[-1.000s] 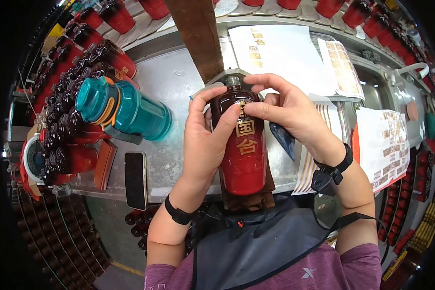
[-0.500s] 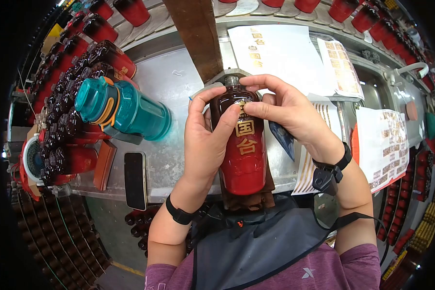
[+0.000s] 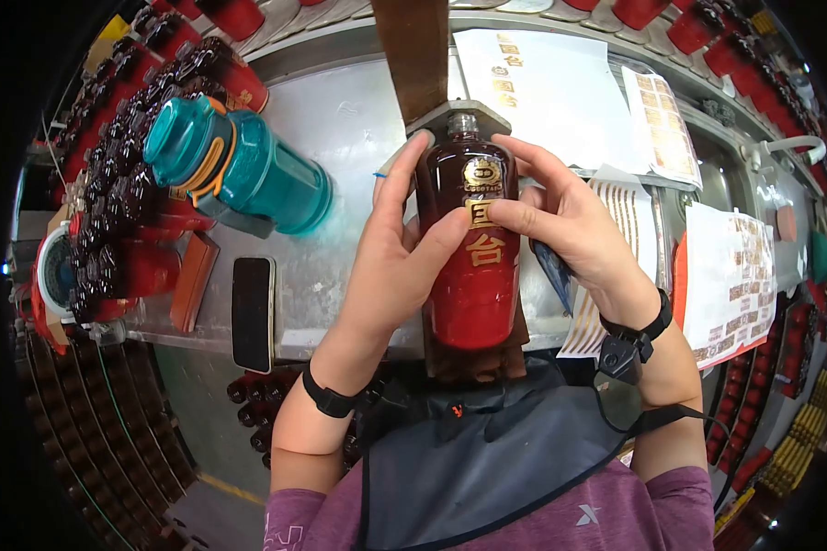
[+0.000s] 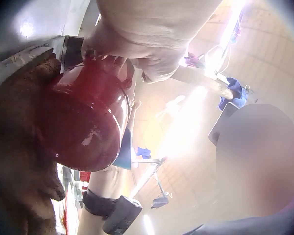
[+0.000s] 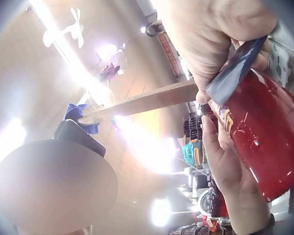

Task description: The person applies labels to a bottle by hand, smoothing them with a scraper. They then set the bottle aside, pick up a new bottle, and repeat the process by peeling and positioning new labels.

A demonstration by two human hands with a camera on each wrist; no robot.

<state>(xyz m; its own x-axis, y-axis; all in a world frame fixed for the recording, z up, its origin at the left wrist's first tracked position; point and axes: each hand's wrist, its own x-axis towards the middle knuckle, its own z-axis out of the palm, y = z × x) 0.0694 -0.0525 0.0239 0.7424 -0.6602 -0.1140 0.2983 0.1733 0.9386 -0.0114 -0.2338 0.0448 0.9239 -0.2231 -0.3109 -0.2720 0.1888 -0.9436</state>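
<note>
A glossy bottle (image 3: 473, 308), dark brown at the shoulder and red toward its base, lies on a brown cloth (image 3: 446, 362) with its base toward the person. Down its front run a gold crest (image 3: 481, 173) and gold characters (image 3: 484, 250). My left hand (image 3: 397, 262) holds the bottle's left side, fingers up along the shoulder and thumb on the upper character. From the right, my right hand (image 3: 579, 234) reaches round the shoulder, its thumb pressing the same character. Tucked under the right palm is a flat blue scraper (image 5: 237, 71), its blade pointing down beside the bottle.
Left on the metal table are a teal water bottle (image 3: 276, 174), a phone (image 3: 253, 312) and a reddish-brown case (image 3: 194, 280). Decal sheets (image 3: 560, 101) lie at right near a sink tap (image 3: 790, 144). A wooden post (image 3: 412, 64) rises beyond the neck. Several finished-looking bottles (image 3: 129, 211) crowd the far left.
Both thumbs have slid down the bottle from the crest to the upper character, so the crest now shows in full. The head view has shifted slightly.
</note>
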